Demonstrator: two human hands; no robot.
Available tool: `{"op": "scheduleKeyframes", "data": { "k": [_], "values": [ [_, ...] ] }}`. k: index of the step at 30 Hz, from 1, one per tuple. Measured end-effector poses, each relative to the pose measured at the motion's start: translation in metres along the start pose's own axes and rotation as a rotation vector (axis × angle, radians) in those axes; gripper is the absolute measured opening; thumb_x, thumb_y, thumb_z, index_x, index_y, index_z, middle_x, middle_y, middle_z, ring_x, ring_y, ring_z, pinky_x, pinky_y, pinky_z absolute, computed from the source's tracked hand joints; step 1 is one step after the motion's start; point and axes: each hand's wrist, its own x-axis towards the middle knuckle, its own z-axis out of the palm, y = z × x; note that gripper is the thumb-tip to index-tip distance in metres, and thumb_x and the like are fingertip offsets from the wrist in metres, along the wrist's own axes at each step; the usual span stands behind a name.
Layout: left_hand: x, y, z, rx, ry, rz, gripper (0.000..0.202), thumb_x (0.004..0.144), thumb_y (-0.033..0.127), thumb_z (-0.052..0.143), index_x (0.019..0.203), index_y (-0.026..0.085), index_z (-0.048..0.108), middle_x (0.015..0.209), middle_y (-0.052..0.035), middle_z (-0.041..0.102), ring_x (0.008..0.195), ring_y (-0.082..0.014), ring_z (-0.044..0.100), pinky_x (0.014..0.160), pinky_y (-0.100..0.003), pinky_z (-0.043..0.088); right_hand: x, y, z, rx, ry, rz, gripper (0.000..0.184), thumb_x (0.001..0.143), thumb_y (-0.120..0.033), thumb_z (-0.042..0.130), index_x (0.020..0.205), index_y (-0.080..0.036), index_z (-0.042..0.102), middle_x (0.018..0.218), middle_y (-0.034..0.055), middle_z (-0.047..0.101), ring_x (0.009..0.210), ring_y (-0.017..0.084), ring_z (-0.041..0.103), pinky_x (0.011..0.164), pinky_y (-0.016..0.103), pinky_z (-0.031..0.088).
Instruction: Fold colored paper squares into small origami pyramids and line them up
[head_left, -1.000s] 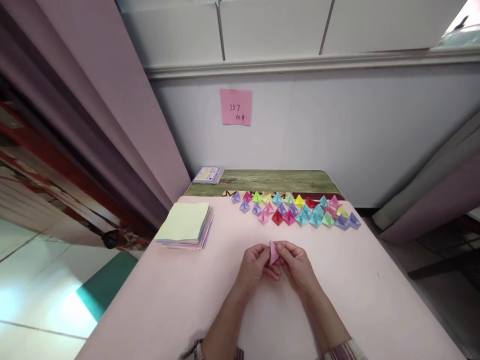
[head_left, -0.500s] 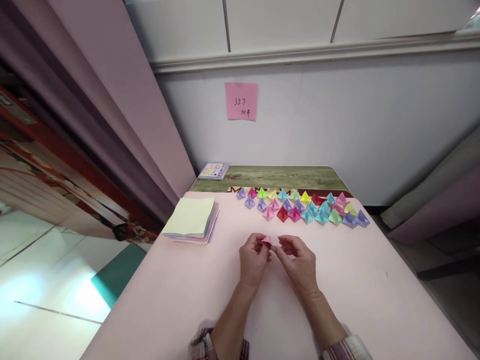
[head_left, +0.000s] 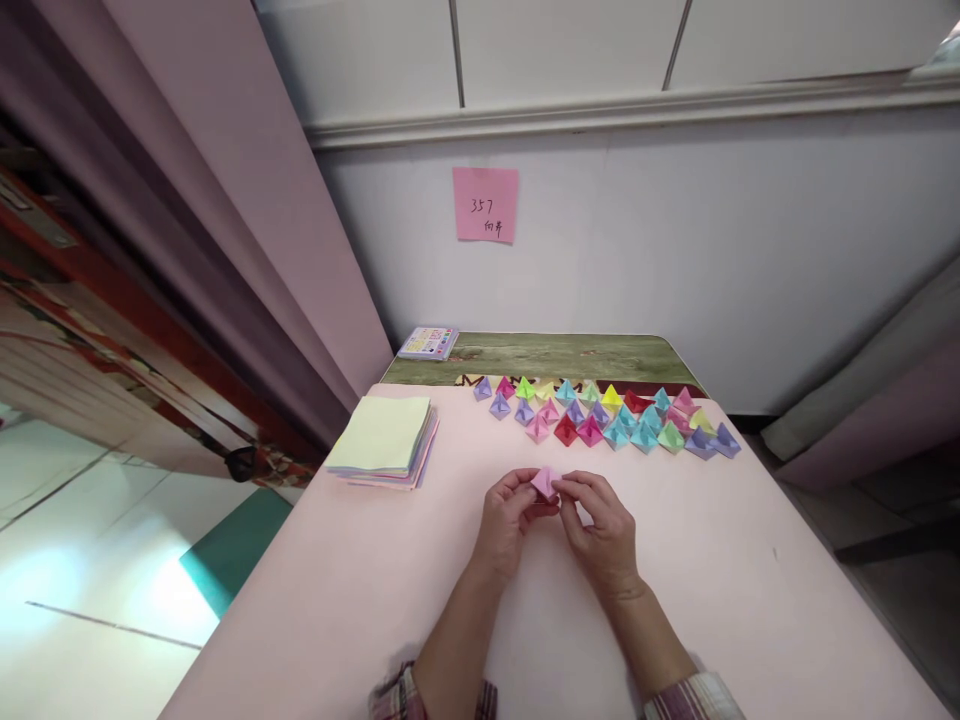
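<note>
There was the pink fold (head_left: pixel 547 482), over the middle of the tabletop (head_left: pixel 360 600)! The left hand (head_left: pixel 504 525) had it pinched between thumb and fingers; the right hand (head_left: pixel 604 530) put fingertips to its right side, pinching or merely touching, impossible to tell. Bright folds (head_left: pixel 617 431) crowded the far edge, out towards the right edge, and a paper stack (head_left: pixel 382 434) sat by the left edge!

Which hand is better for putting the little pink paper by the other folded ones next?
Probably the right hand: like the left hand, it touches the pink paper, but it sits nearer most of the folded papers.
</note>
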Motion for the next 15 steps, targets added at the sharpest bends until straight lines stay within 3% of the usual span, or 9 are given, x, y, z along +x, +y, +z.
{"op": "scheduleKeyframes", "data": {
  "k": [6,11,15],
  "values": [
    [0.0031,-0.0048,-0.0023,0.026,0.054,0.013,0.036,0.068,0.036,0.079,0.091,0.01,0.067,0.074,-0.0064,0.07,0.066,-0.0157,0.066,0.068,-0.03,0.056,0.0018,-0.0032,-0.0012,0.101,0.0,0.07,0.026,0.083,-0.014,0.053,0.096,-0.026,0.072,0.099,0.0074,0.066,0.094,0.021,0.064,0.083,0.035,0.053],
    [0.0053,-0.0068,-0.0023,0.14,0.091,0.042,0.038,0.063,0.035,0.082,0.088,0.011,0.067,0.071,-0.0045,0.071,0.062,-0.0151,0.065,0.064,-0.028,0.056,0.0036,-0.0057,0.0008,0.417,-0.043,0.504,0.021,0.081,-0.032,0.066,0.098,-0.022,0.07,0.092,0.0078,0.07,0.079,0.021,0.066,0.07,0.032,0.054],
    [0.0055,-0.0066,0.0019,0.212,0.069,0.061,0.038,0.062,0.036,0.083,0.086,0.012,0.065,0.063,-0.0014,0.068,0.055,-0.0122,0.062,0.058,-0.025,0.054,0.0039,-0.0008,0.0033,0.588,-0.167,0.735,0.025,0.077,-0.044,0.071,0.08,-0.019,0.07,0.071,0.0043,0.069,0.062,0.017,0.061,0.059,0.028,0.049]
  ]
}}
